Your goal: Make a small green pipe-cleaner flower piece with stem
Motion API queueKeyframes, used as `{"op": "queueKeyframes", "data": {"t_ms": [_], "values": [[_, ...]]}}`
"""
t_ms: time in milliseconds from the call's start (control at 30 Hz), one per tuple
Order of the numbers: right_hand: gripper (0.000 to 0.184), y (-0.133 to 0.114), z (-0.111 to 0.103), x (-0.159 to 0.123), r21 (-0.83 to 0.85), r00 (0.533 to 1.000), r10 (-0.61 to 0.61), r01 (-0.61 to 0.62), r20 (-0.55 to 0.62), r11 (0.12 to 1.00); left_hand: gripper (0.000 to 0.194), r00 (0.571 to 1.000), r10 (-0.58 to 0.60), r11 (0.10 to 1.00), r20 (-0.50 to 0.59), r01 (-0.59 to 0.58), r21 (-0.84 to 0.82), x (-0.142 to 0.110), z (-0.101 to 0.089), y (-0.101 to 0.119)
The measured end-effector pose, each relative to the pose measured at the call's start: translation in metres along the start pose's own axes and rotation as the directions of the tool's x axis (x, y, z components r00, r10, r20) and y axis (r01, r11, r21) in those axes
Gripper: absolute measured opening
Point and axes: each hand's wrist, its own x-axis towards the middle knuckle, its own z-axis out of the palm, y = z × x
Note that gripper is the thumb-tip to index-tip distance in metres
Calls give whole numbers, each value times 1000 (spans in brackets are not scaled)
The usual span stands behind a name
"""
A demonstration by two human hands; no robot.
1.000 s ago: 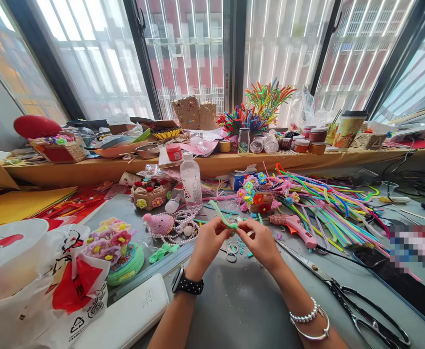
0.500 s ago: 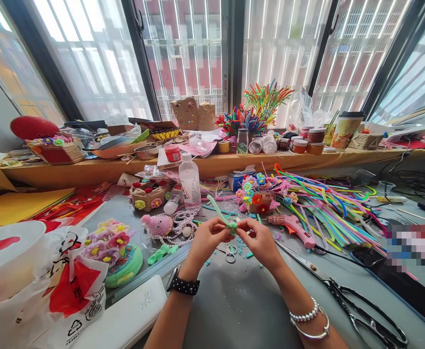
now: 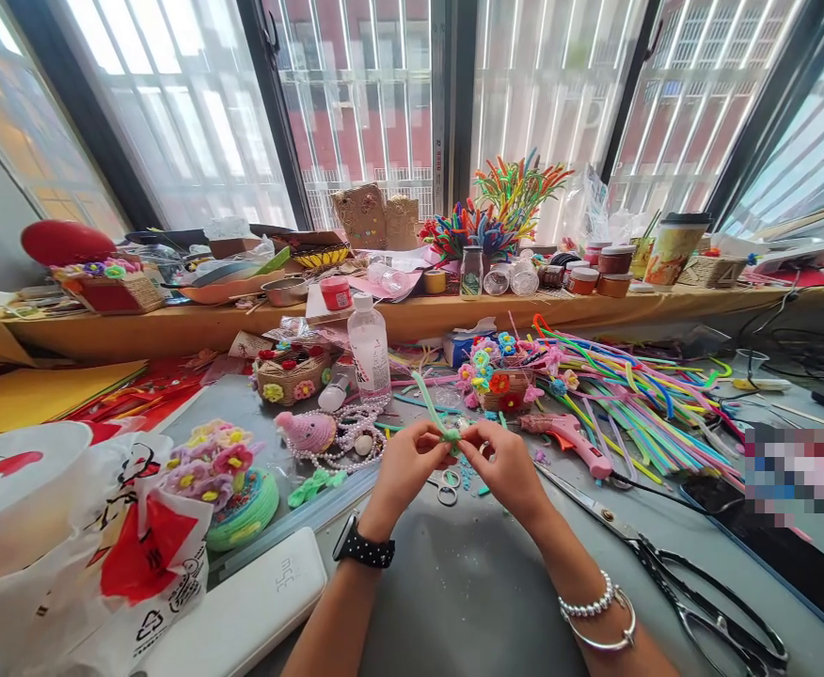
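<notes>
Between my fingertips is a light green pipe cleaner, bent into a small knotted bundle with one straight end sticking up and to the left. My left hand pinches the bundle from the left, its fingers closed. From the right, my right hand grips the same bundle between thumb and forefinger. Small scissors lie on the table just under my hands, amid blue-green scraps. To the right rests a pink glue gun. Finished green pipe-cleaner pieces lie left of my left hand.
Large black-handled scissors lie at right, near a heap of coloured pipe cleaners. A water bottle stands behind my hands, beside a flower-trimmed basket. A white power bank and a plastic bag occupy the left.
The view has shifted slightly. Both hands keep their pinch on the green pipe cleaner, and its free end leans a little less to the left.
</notes>
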Motion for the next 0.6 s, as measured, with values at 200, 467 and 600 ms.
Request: {"op": "queueKeyframes", "data": {"t_ms": [200, 467, 600], "values": [[14, 0, 5, -3, -243, 978, -193, 169, -76, 955, 22, 997, -62, 984, -43, 54, -169, 2, 5, 0], [14, 1, 5, -3, -189, 976, -172, 145, -135, 971, 25, 999, 14, 991, -42, -20, -134, 2, 0, 0], [19, 3, 5, -2, -23, 988, -93, 91, -121, 996, 22, 983, 183, 963, -24, -174, 206, 3, -3, -6]]}}
